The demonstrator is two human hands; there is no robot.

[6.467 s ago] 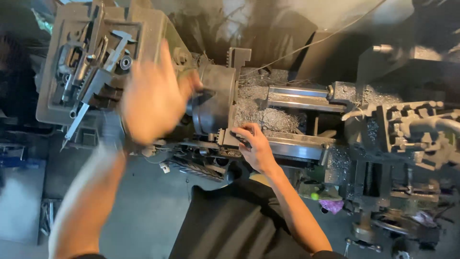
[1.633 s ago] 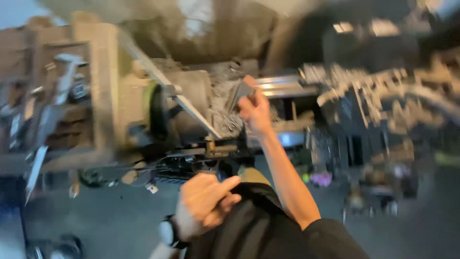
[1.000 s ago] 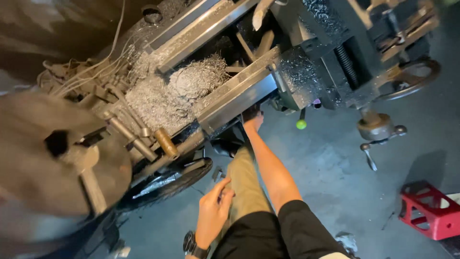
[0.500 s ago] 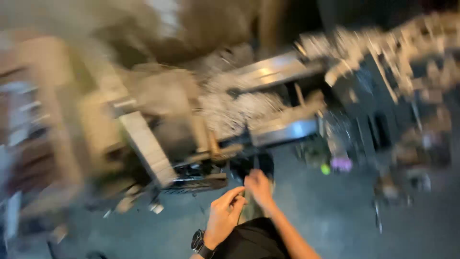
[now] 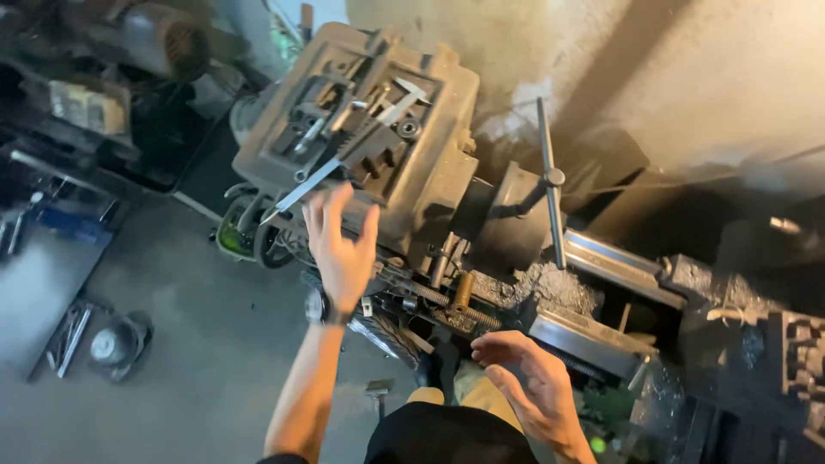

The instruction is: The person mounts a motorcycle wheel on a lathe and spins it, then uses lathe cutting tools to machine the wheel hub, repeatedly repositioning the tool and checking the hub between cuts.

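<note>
I look down on a grey metal lathe (image 5: 447, 172). My left hand (image 5: 341, 249) is raised with fingers spread, just below the headstock's top tray, where a caliper (image 5: 344, 159) and other tools lie. It wears a watch and holds nothing. My right hand (image 5: 524, 382) hovers open in front of the lathe bed (image 5: 593, 339), palm up, fingers loosely curled and empty. A chuck key (image 5: 550, 185) stands up from the chuck. Metal shavings (image 5: 541, 288) cover the bed.
Concrete floor lies to the left with a round metal part (image 5: 112, 344) and loose tools (image 5: 69, 322). A cluttered shelf (image 5: 77, 103) sits at upper left. The carriage and tool post (image 5: 791, 352) fill the right. A wall stands behind the lathe.
The view swung and steadied on the headstock. My left hand rose from my lap toward the tool tray. My right hand left the lathe bed and now hangs open in front.
</note>
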